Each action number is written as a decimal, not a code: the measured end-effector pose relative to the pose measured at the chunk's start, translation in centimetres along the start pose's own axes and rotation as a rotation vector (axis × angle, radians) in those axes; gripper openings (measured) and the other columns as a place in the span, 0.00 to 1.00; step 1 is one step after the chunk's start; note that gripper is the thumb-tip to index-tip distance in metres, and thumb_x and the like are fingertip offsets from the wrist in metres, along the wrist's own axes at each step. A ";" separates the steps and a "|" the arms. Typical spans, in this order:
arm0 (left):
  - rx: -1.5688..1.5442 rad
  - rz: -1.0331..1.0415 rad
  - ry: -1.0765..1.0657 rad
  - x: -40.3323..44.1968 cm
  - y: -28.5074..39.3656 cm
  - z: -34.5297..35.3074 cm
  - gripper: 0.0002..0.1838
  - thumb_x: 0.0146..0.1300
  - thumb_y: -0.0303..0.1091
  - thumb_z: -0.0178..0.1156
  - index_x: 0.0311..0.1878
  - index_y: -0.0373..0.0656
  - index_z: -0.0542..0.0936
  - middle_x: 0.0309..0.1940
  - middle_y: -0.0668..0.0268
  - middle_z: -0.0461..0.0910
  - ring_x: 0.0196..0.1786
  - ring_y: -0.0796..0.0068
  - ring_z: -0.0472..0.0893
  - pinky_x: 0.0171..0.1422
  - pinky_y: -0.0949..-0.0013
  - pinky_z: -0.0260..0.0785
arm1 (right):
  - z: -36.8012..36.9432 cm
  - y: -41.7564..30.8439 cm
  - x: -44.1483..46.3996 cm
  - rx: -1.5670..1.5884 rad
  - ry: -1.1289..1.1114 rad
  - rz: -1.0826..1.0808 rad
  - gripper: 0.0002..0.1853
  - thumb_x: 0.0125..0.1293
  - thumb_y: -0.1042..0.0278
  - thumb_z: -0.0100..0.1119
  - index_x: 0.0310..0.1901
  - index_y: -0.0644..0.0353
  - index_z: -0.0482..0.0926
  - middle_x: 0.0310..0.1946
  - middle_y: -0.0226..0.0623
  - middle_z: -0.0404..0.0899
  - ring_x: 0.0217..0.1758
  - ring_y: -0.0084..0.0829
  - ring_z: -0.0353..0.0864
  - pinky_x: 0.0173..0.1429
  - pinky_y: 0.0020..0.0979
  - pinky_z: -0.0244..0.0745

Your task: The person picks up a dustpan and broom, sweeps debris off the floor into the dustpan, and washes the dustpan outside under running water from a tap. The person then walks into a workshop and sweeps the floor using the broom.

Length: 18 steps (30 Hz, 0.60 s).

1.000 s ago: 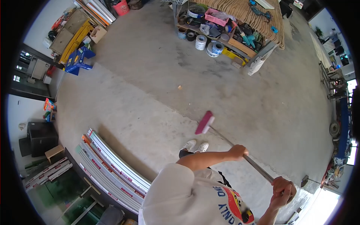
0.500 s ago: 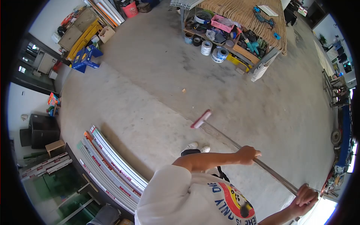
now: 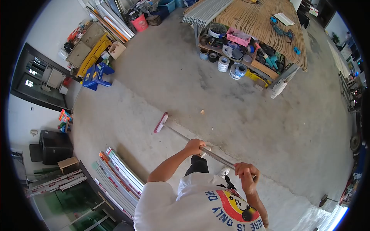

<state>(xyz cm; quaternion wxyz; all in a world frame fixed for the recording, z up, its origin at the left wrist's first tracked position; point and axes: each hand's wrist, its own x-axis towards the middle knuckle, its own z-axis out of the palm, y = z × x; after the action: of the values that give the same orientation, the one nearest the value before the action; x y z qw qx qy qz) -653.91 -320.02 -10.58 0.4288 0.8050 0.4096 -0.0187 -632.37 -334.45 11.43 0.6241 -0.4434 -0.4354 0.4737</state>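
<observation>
A broom with a long metal handle slants across the view in front of my body. Its narrow head, white with a dark red edge, rests on the concrete floor. Around the middle of the handle my left hand is closed. My right hand grips the handle close to its top end, near my chest. My shoes show below the handle, one partly hidden by my left hand.
Long wrapped profiles lie at lower left. A wood-topped workbench stands ahead, with tape rolls at its foot. A blue stand and a black box are by the left wall. A small crumb lies on the floor.
The broom head has swung left across the floor. Both hands moved left with the handle, and my right hand came in from far out toward my chest. My feet have moved apart.
</observation>
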 end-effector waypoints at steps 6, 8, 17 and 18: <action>-0.068 0.214 -0.091 5.8 0.8 1.2 0.06 0.41 0.34 0.56 0.24 0.49 0.80 0.23 0.59 0.78 0.32 0.56 0.78 0.35 0.56 0.69 | 1.6 -2.2 3.4 -0.097 0.357 -0.016 0.20 0.68 0.67 0.40 0.17 0.65 0.65 0.11 0.35 0.65 0.18 0.29 0.65 0.34 0.37 0.70; -0.154 0.309 -0.172 7.5 6.1 2.1 0.07 0.39 0.30 0.56 0.26 0.47 0.80 0.24 0.57 0.78 0.32 0.54 0.78 0.35 0.54 0.68 | 1.4 -5.9 3.9 -0.191 0.553 -0.051 0.17 0.63 0.74 0.38 0.15 0.63 0.61 0.10 0.37 0.64 0.14 0.27 0.61 0.28 0.35 0.67; -0.462 0.720 -0.432 13.2 22.1 9.5 0.07 0.42 0.26 0.55 0.27 0.45 0.79 0.25 0.58 0.78 0.34 0.55 0.77 0.35 0.56 0.66 | 2.2 -12.4 5.3 -0.763 0.458 -0.220 0.23 0.68 0.55 0.44 0.17 0.57 0.60 0.06 0.26 0.54 0.09 0.23 0.56 0.25 0.29 0.65; -0.480 0.728 -0.424 13.1 22.9 9.0 0.08 0.41 0.25 0.55 0.27 0.45 0.79 0.25 0.58 0.78 0.34 0.55 0.77 0.36 0.56 0.66 | 2.3 -12.9 5.4 -0.828 0.454 -0.270 0.23 0.67 0.53 0.44 0.17 0.56 0.60 0.07 0.26 0.55 0.10 0.22 0.56 0.24 0.29 0.62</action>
<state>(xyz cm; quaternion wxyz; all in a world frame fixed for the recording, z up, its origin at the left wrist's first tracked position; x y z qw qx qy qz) -626.84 -324.72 -5.79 0.6552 0.7528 -0.0020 0.0641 -631.05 -330.85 25.05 0.5305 -0.6857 -0.4938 0.0672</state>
